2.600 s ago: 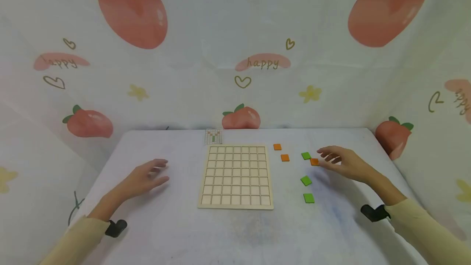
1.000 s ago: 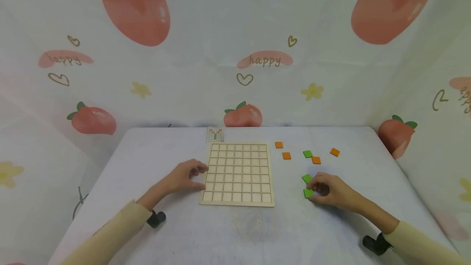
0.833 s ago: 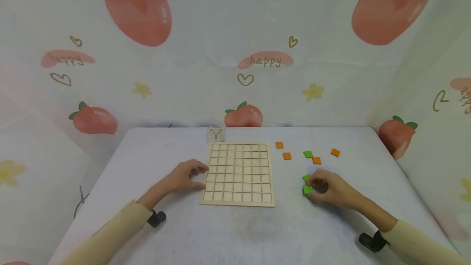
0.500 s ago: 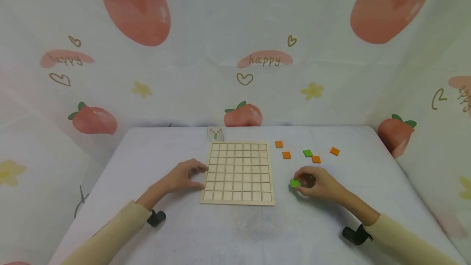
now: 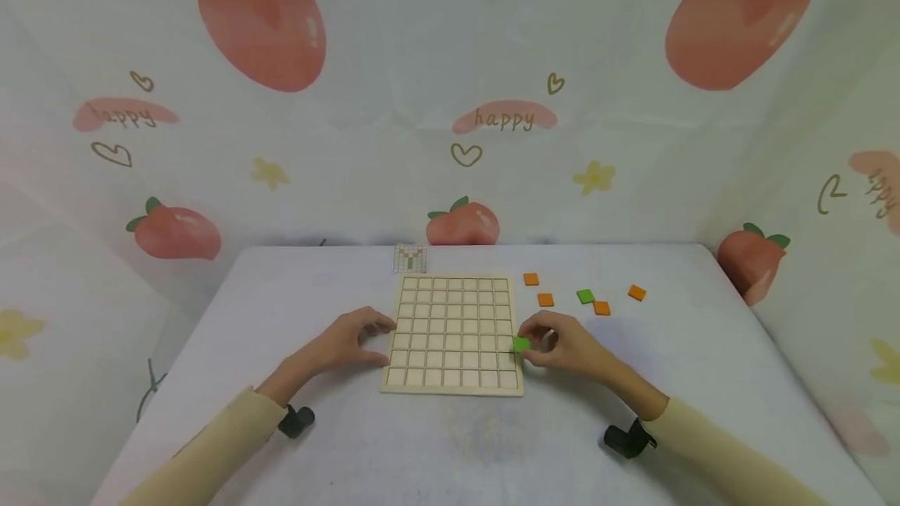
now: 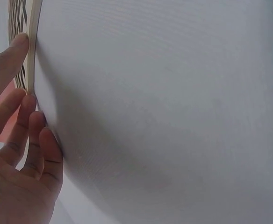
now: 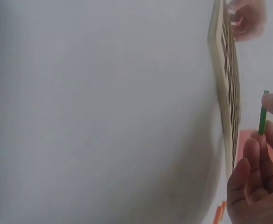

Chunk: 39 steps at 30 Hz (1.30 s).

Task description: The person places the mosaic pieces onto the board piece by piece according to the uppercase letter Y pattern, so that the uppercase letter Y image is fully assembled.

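Note:
My right hand (image 5: 566,346) pinches a small square green tile (image 5: 521,343) between thumb and fingertips, above the right edge of the light wooden grid board (image 5: 457,392). Seen edge-on in the right wrist view, the green tile (image 7: 263,114) stands between thumb and index finger, clear of the board. At the board's left edge, my left hand (image 5: 348,340) touches the frame with thumb and fingertips, fingers loosely bent. In the left wrist view the thumb of the left hand (image 6: 24,154) lies against the board's rim (image 6: 32,51). The grid's visible cells hold no tiles.
Several orange tiles, one of them near the back right (image 5: 637,293), lie right of the board. Another green tile (image 5: 586,296) lies beside an orange tile (image 5: 601,308). A small patterned card (image 5: 410,258) lies behind the board. A printed cloth backdrop (image 5: 351,178) rises behind the table.
My left hand has come right to the board's edge. My right hand has picked up a green tile and carried it left to the board. A second front green tile is now out of sight.

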Tool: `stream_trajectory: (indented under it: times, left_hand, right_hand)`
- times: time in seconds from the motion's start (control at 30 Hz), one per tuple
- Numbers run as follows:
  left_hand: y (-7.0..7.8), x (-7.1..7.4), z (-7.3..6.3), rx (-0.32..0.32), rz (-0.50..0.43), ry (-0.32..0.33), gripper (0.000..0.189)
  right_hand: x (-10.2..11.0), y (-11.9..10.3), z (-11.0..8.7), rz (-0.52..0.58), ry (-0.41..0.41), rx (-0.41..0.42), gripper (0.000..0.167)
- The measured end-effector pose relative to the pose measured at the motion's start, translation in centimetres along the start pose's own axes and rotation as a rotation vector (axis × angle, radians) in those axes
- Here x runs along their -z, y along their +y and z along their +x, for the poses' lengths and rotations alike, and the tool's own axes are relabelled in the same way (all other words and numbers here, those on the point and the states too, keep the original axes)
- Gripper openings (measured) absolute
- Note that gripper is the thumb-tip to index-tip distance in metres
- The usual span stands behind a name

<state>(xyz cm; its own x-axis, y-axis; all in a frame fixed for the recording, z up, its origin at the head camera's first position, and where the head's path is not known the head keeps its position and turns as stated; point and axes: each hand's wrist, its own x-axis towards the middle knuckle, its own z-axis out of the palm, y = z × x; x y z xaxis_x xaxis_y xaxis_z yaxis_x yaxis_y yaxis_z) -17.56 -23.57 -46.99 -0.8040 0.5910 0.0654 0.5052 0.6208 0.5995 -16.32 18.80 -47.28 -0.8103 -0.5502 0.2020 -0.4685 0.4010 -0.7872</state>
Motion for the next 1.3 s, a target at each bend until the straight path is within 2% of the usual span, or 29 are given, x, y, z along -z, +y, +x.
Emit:
stream_trajectory:
  times: [0.23, 0.5, 0.8, 1.3]
  left_hand:
    - [0.1, 0.1, 0.0, 0.017, -0.005, -0.008, 0.055]
    - [-0.1, 0.0, 0.1, -0.012, -0.012, 0.003, 0.054]
    - [0.1, 0.1, 0.1, -0.023, -0.052, -0.011, 0.054]
    - [0.3, 0.2, 0.2, 0.014, -0.037, -0.02, 0.055]
  right_hand:
    - [-1.1, 0.0, 1.2, 0.047, -0.015, 0.02, 0.023]
    - [-2.3, -0.6, 2.1, 0.073, -0.049, 0.077, 0.023]
    - [-3.3, -0.9, 3.0, 0.051, -0.063, -0.002, 0.024]
    - [-5.8, -2.1, 4.3, 0.081, -0.093, 0.006, 0.022]
